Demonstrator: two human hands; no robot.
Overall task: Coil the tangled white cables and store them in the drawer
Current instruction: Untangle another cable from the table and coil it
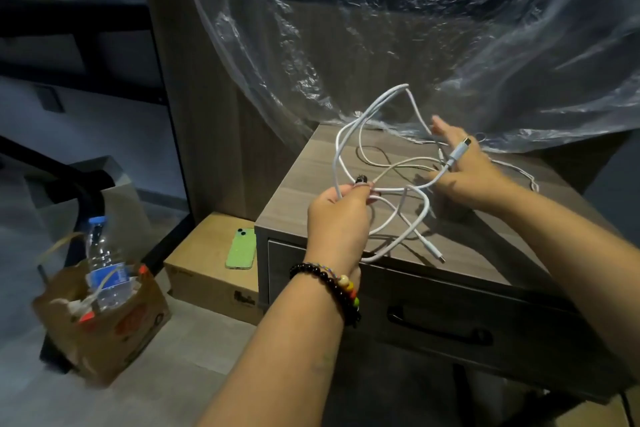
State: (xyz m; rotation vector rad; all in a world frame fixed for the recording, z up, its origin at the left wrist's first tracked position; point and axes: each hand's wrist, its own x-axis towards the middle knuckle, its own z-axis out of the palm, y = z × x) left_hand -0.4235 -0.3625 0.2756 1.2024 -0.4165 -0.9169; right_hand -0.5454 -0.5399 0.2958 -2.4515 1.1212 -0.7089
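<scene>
Bottle (104,264) in paper bag (104,333) at far left; left hand (337,218) grips tangled white cables (349,135) above nightstand (460,243); drawer (450,319) closed beneath; right hand (464,170) fingers extended, connector plug (459,151) across them.

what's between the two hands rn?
Head view: only loops of the white cables span between the left hand and right hand, above the wooden cabinet top.
</scene>
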